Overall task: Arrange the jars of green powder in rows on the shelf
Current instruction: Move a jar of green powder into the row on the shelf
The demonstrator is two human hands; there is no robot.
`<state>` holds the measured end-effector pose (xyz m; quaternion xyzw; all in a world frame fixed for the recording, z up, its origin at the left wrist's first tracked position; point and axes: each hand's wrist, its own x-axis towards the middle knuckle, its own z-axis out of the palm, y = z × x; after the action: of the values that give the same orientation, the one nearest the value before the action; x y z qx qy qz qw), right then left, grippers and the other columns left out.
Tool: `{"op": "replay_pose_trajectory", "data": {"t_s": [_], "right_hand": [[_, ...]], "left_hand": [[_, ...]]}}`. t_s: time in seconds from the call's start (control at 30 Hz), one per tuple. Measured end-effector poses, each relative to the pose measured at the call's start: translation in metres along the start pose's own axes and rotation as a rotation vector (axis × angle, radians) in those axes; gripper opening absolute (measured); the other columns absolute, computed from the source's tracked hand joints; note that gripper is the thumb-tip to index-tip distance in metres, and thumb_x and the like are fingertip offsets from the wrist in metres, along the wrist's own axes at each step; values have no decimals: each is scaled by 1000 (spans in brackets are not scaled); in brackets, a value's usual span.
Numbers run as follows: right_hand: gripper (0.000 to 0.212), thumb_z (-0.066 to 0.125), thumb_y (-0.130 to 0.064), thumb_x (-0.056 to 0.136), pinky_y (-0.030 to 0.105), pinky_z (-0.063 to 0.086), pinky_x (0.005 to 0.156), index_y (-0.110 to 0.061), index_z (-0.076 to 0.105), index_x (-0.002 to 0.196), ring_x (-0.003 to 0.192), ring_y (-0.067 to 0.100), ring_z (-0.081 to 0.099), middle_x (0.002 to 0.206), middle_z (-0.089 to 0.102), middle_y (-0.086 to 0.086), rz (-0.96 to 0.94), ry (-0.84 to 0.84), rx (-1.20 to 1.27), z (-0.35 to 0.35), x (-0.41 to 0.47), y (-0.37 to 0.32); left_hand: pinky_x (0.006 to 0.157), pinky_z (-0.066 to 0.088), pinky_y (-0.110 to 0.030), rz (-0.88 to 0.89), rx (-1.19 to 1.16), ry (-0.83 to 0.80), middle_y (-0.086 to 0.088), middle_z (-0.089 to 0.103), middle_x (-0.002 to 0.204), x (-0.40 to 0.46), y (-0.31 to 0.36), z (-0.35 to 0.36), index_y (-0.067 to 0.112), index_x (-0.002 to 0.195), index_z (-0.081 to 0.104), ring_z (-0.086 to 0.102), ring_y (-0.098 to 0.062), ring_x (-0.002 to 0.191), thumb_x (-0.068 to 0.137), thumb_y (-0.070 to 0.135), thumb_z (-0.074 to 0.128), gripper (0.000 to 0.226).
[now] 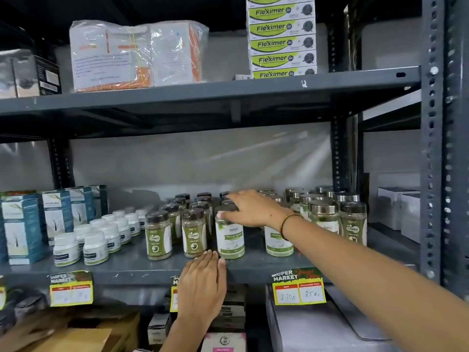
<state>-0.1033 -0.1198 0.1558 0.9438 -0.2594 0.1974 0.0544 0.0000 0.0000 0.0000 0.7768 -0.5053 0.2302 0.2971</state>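
Observation:
Jars of green powder stand in rows on the grey middle shelf (132, 269). My right hand (250, 208) reaches in from the right and grips the dark lid of a white-labelled jar (230, 241) at the front of its row. My left hand (203, 283) rests flat on the shelf's front edge just below that jar, fingers together, holding nothing. Two rows of green-labelled jars (158, 236) stand to the left. More jars with silver lids (323, 215) stand to the right, partly hidden behind my right forearm.
White pill bottles (95, 246) and blue-white boxes (22, 228) fill the shelf's left part. Yellow price tags (299, 288) hang on the front edge. The upper shelf holds wrapped packets (137, 54) and stacked green boxes (281, 36). A grey upright post (432, 148) stands at the right.

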Motion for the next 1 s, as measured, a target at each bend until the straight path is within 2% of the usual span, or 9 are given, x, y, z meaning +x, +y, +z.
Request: {"op": "replay_pose_trajectory", "data": {"t_s": [0.07, 0.13, 0.23, 0.4, 0.53, 0.73, 0.9, 1.0], "right_hand": [[77, 43, -70, 87, 44, 45, 99, -14, 51, 139, 126, 32, 50, 140, 54, 12, 6, -54, -24, 1, 7, -1], [69, 44, -71, 86, 43, 50, 88, -13, 62, 118, 108, 30, 59, 118, 64, 9, 1, -69, -27, 5, 12, 0], [62, 51, -73, 81, 41, 53, 80, -15, 65, 96, 89, 25, 61, 91, 63, -1, 7, -52, 37, 8, 20, 3], [63, 59, -73, 75, 36, 54, 78, -17, 68, 104, 89, 20, 63, 99, 69, -1, 41, -52, 106, 6, 22, 1], [59, 63, -72, 73, 37, 54, 74, -17, 69, 95, 83, 21, 64, 86, 68, -4, 36, 13, 102, 3, 15, -2], [66, 60, -76, 70, 41, 57, 75, -14, 69, 91, 80, 18, 65, 86, 71, -1, -3, 143, 77, -21, -14, -5], [67, 64, -81, 61, 33, 55, 82, -25, 74, 97, 91, 9, 66, 97, 73, -11, 60, 184, 203, -60, -56, 9], [64, 69, -85, 50, 24, 54, 70, -33, 76, 86, 82, -3, 65, 86, 73, -20, 163, 153, 366, -83, -90, 31]], "left_hand": [[104, 41, -30, 1, -31, 24, 0, 69, 121, 2, 0, 3, 15, 116, 68, 60, -12, 116, 97, 40, 28, 51], [98, 47, -32, 30, -16, 71, 0, 72, 113, 3, -1, 8, 14, 109, 72, 65, -13, 108, 96, 38, 32, 48], [94, 50, -33, 58, 3, 102, 0, 74, 108, 4, -4, 14, 14, 105, 73, 67, -14, 103, 95, 37, 34, 47], [95, 50, -34, 87, 24, 127, -1, 73, 110, 3, -8, 16, 14, 108, 72, 66, -14, 105, 96, 36, 36, 44], [97, 48, -34, 80, 20, 136, -2, 73, 110, 1, -7, 14, 14, 108, 72, 66, -15, 105, 96, 36, 35, 45], [98, 47, -34, 53, 61, 103, -3, 73, 110, -1, -1, 9, 13, 107, 72, 66, -16, 105, 97, 35, 32, 47], [97, 47, -36, 49, 77, 90, -7, 74, 107, -4, 2, 7, 9, 105, 72, 67, -20, 103, 96, 32, 34, 46], [96, 48, -36, 50, 74, 85, -7, 74, 107, -4, 1, 6, 9, 105, 73, 67, -20, 103, 96, 33, 34, 47]]}}
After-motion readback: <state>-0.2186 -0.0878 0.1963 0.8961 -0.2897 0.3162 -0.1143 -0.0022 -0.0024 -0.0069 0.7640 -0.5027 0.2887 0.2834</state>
